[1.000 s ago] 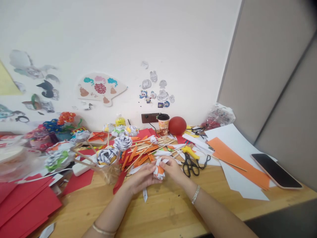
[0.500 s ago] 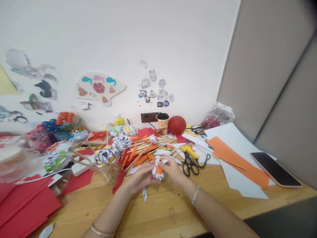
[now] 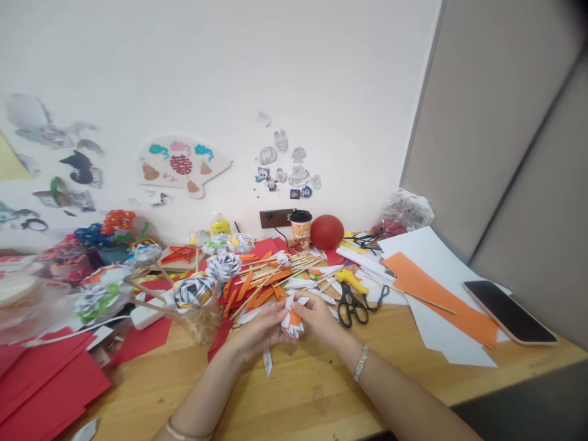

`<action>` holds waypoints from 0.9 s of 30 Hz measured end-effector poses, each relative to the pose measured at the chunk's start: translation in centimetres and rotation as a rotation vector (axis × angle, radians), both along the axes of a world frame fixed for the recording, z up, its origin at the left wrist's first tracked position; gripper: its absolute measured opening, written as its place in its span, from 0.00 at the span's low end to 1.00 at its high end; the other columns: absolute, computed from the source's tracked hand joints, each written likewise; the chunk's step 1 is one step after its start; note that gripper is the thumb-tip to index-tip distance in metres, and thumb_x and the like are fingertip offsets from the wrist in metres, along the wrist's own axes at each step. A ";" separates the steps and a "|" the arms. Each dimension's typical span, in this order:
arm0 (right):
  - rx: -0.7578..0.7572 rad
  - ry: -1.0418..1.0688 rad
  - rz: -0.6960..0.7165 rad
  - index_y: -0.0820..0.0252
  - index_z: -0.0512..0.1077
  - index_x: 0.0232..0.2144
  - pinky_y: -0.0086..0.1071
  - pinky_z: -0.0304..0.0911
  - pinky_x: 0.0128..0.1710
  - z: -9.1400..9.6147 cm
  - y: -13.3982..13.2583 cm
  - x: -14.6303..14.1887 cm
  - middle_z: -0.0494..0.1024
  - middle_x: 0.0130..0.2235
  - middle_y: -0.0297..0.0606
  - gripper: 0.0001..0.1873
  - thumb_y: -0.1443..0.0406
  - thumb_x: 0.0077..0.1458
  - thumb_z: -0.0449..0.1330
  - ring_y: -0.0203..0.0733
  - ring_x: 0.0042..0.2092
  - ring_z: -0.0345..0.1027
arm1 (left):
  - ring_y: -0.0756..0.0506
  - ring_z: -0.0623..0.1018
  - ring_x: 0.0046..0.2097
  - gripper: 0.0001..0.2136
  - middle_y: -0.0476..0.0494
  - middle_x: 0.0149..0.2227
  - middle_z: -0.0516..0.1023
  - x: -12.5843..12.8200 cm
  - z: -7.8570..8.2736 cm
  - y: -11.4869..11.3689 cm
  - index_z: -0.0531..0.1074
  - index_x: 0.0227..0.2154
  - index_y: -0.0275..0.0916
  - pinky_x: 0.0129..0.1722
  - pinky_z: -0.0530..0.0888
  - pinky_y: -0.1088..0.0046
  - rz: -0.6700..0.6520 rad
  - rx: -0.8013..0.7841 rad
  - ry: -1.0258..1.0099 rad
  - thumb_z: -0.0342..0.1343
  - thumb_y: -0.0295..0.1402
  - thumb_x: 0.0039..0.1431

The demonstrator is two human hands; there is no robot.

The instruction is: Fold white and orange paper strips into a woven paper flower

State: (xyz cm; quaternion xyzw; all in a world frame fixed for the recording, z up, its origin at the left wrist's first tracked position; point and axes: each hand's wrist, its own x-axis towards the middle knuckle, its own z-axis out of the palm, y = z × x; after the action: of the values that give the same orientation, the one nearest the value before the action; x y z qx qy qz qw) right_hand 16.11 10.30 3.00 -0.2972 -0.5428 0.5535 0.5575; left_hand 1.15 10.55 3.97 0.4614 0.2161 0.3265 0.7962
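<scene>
Between my two hands, over the front middle of the wooden table, is a paper flower (image 3: 293, 324) with white and orange petals. My left hand (image 3: 264, 331) is closed around its left side. My right hand (image 3: 318, 313) pinches it from the upper right, partly hiding it. A folded white paper strip (image 3: 267, 361) lies on the table just below my left hand. Past my fingers spreads a pile of orange paper strips (image 3: 261, 298) and thin wooden sticks (image 3: 257, 269). Black-handled scissors (image 3: 351, 306) rest to the right of my right hand.
Finished paper flowers (image 3: 195, 289) stand in a clear cup at left, near red paper sheets (image 3: 50, 386). Behind the pile are a lidded paper cup (image 3: 301, 233) and a red balloon (image 3: 327, 232). At right lie a yellow glue gun (image 3: 351, 280), orange paper (image 3: 441, 300) and a phone (image 3: 509, 311).
Both hands stay on the paper flower, with only a slight shift of the fingers and the flower. The whole view has moved slightly; the other things lie as before.
</scene>
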 end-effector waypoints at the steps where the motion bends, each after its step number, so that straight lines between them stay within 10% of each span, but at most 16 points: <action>1: -0.004 -0.001 0.000 0.60 0.68 0.28 0.27 0.59 0.27 0.0 0.0 0.0 0.71 0.27 0.32 0.13 0.58 0.42 0.61 0.34 0.26 0.63 | 0.48 0.73 0.32 0.11 0.43 0.32 0.72 0.0 0.0 0.0 0.67 0.40 0.36 0.33 0.71 0.69 -0.001 -0.002 0.006 0.52 0.31 0.53; 12: 0.045 -0.085 -0.066 0.60 0.70 0.29 0.28 0.61 0.30 0.8 -0.1 0.5 0.72 0.30 0.34 0.11 0.61 0.41 0.61 0.35 0.29 0.65 | 0.46 0.75 0.35 0.15 0.40 0.35 0.74 0.2 0.3 -0.3 0.68 0.42 0.37 0.36 0.70 0.66 0.081 0.069 0.156 0.52 0.37 0.52; 19: 0.118 -0.266 -0.144 0.61 0.72 0.28 0.30 0.62 0.35 0.2 0.8 0.9 0.74 0.32 0.36 0.07 0.65 0.42 0.60 0.38 0.34 0.67 | 0.42 0.71 0.42 0.17 0.37 0.43 0.73 -0.2 0.3 1.3 0.72 0.40 0.35 0.43 0.67 0.67 0.463 0.637 0.524 0.57 0.37 0.46; 27: 0.071 -0.414 -0.272 0.62 0.71 0.23 0.29 0.60 0.31 -1.2 1.6 0.5 0.73 0.26 0.34 0.04 0.69 0.39 0.60 0.37 0.29 0.65 | 0.44 0.72 0.39 0.09 0.41 0.34 0.75 0.3 -0.9 1.8 0.75 0.32 0.37 0.41 0.67 0.68 0.524 0.874 0.635 0.54 0.30 0.46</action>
State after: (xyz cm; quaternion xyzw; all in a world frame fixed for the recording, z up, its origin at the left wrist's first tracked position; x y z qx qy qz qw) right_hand 16.64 11.94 1.75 -0.4548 -0.6193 0.3812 0.5141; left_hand 1.40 12.37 3.04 0.7524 0.3956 0.4167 0.3221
